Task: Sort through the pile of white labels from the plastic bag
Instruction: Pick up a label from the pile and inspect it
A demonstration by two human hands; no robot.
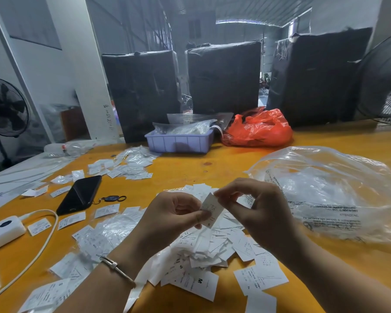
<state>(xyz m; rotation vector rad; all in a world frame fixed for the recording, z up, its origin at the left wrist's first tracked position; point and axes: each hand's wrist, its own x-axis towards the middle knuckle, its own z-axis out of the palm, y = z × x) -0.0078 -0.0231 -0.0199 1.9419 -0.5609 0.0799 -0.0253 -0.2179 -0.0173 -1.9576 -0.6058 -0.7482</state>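
Labels [203, 249], white, heaped in a loose pile on the near middle of the orange table [224, 161], directly under both hands; letters S, L and M printed on several. Largest on the far side: three black wrapped bales [224, 77] standing along the table's far edge. At right, a big clear plastic bag [325, 195], crumpled, printed with warning text, lying just beside the pile. Far right, a fan [386, 82] partly out of view; another fan [6, 107] off the table at far left. Red plastic bag [259, 128] bunched at far centre, touching a lilac tray [178, 142] filled with clear packets. Second scatter of labels [127, 166] spread far left of centre. Black phone [80, 194] lying face up at left, a small key fob [111, 198] on rings just right of it. White power bank [2, 231] at near left, with a white cable [43, 242] looping toward the near edge. Left hand [167, 215], a bangle [116, 267] on its wrist, fingers curled, thumb and fingertips pinching the lower end of a single label [211, 210] marked S. Right hand [255, 206] pinching the same label's upper edge between thumb and forefinger, other fingers loosely bent. Held label tilted, raised just above the pile.
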